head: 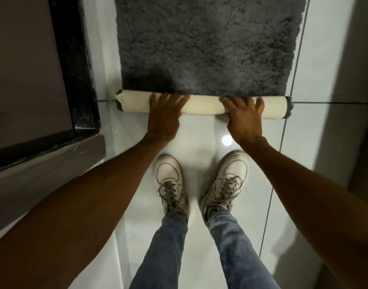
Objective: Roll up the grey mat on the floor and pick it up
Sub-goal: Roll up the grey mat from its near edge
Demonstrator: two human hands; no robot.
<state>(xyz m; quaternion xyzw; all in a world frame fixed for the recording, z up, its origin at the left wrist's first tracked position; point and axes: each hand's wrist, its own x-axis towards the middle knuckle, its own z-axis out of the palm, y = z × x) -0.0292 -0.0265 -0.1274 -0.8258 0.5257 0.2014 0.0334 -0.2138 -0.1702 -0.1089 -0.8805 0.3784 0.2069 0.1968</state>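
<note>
A shaggy grey mat (208, 42) lies flat on the white tiled floor, stretching away from me. Its near edge is rolled into a thin tube (202, 106) with the cream backing outward and grey pile showing at both ends. My left hand (164, 115) rests palm down on the left-centre of the roll, fingers spread over its top. On the right part of the roll lies my right hand (244, 117) in the same way, fingers reaching the pile. Neither hand closes around the roll.
My two white sneakers (199, 182) stand on the glossy tiles (199, 134) just behind the roll. A black stone threshold and door frame (74, 65) runs along the left. A wall (345, 80) borders the right side.
</note>
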